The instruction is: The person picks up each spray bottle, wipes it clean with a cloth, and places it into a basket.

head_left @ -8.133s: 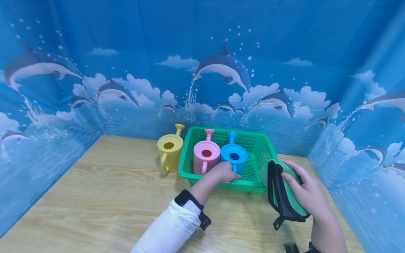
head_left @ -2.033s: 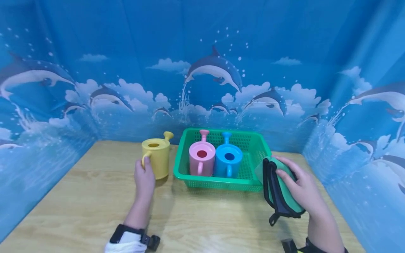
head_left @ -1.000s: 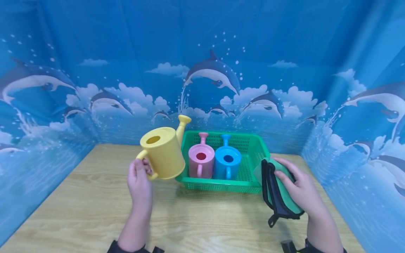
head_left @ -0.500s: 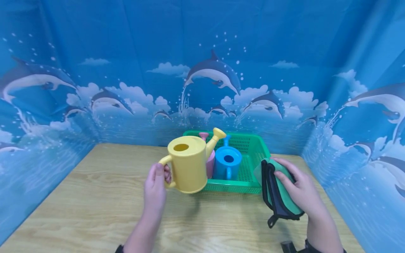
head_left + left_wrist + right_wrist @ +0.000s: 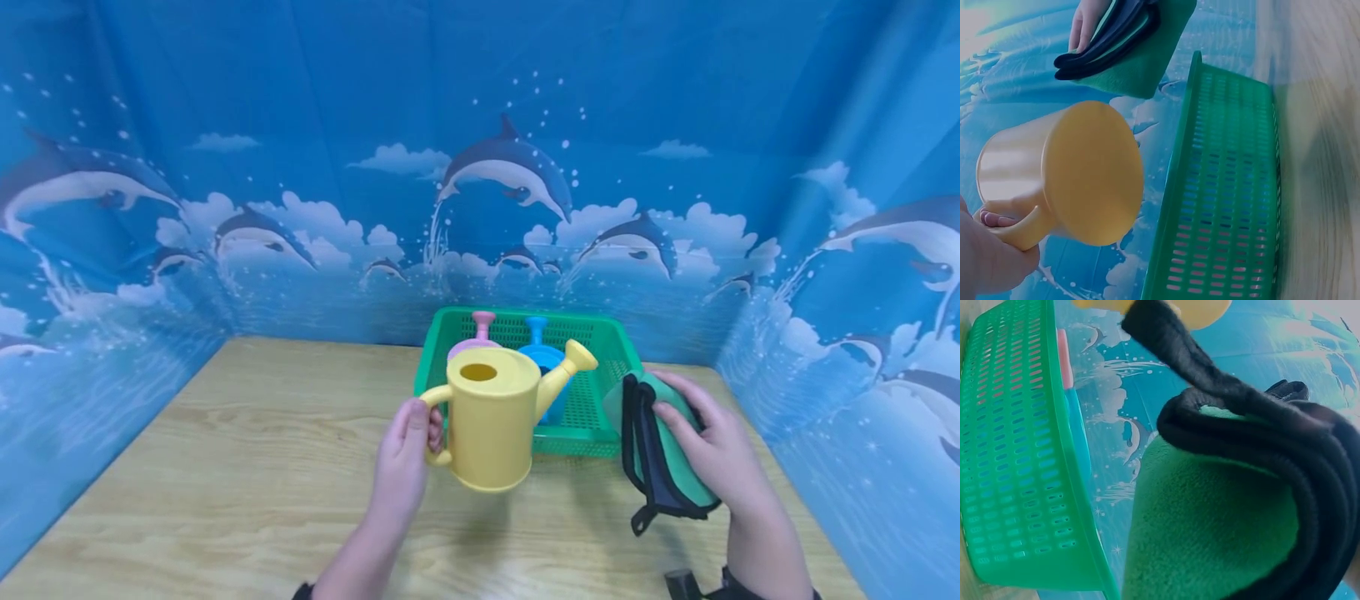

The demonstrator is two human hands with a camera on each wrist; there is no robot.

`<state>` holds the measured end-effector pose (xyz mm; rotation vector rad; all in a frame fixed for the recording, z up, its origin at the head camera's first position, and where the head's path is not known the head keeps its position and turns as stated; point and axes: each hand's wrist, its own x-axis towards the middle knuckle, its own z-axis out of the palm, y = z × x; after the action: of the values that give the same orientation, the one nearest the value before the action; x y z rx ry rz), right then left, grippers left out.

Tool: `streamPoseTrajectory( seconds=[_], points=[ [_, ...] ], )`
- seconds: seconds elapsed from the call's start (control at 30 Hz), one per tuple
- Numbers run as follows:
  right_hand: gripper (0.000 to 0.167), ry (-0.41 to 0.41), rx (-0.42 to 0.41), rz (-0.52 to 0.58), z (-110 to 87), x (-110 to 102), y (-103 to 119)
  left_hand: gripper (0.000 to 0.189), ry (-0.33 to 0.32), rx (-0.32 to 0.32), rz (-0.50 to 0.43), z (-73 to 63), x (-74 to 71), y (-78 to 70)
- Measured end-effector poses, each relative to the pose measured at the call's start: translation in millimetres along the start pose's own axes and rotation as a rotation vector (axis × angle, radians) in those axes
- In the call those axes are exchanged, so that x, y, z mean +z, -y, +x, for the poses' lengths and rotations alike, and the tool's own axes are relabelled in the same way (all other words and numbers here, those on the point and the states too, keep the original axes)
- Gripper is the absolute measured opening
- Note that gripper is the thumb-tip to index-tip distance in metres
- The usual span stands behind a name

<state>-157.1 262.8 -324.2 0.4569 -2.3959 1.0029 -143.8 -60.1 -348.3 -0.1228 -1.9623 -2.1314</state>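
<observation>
Gripping yellow watering can (image 5: 491, 429): left hand (image 5: 403, 454) | holding green cloth (image 5: 681, 467): right hand (image 5: 716, 446) | behind, pink can (image 5: 482, 327) (mostly hidden)

Near the lower center of the frame, the left hand (image 5: 403, 457) is curled in a grip, thumb pointed upward, with the left forearm (image 5: 366, 550) angled in from the bottom edge. At lower right, the right hand (image 5: 716, 446) is set in a pinching grip, the right forearm (image 5: 768, 546) tilted leftward.
</observation>
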Motion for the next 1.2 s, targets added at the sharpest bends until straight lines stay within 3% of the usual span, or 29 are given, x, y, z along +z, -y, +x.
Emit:
streamPoseTrajectory(
  seconds=[0.17, 0.3, 0.53, 0.67, 0.8, 1.0, 1.2],
  points=[
    [0.036, -0.047, -0.008, 0.055, -0.7, 1.5, 3.0, 0.040, 0.046, -0.008, -0.043, 1.4, 6.6, 2.4],
    [0.039, -0.120, -0.080, 0.100, -0.8, 4.3, 8.0, 0.038, 0.073, -0.019, -0.069, 3.2, 12.1, 1.7],
    [0.040, -0.297, -0.149, -0.022, -2.1, 9.2, 19.7, 0.036, 0.094, -0.021, -0.081, 7.0, 26.6, -2.8],
    [0.029, -0.375, -0.269, -0.096, -3.4, 13.8, 26.2, 0.034, 0.084, -0.044, -0.058, 7.0, 33.3, -4.4],
    [0.044, -0.507, -0.423, -0.174, -4.7, 22.3, 37.1, 0.034, 0.091, -0.052, -0.029, 5.8, 38.3, -5.5],
    [0.030, -0.679, -0.614, -0.281, -3.4, 35.5, 60.7, 0.036, 0.110, -0.051, 0.012, 4.2, 41.7, -7.3],
    [0.019, -0.762, -0.696, -0.332, -1.6, 49.9, 74.8, 0.036, 0.129, -0.053, 0.050, -0.9, 43.0, -9.6]
  ],
)
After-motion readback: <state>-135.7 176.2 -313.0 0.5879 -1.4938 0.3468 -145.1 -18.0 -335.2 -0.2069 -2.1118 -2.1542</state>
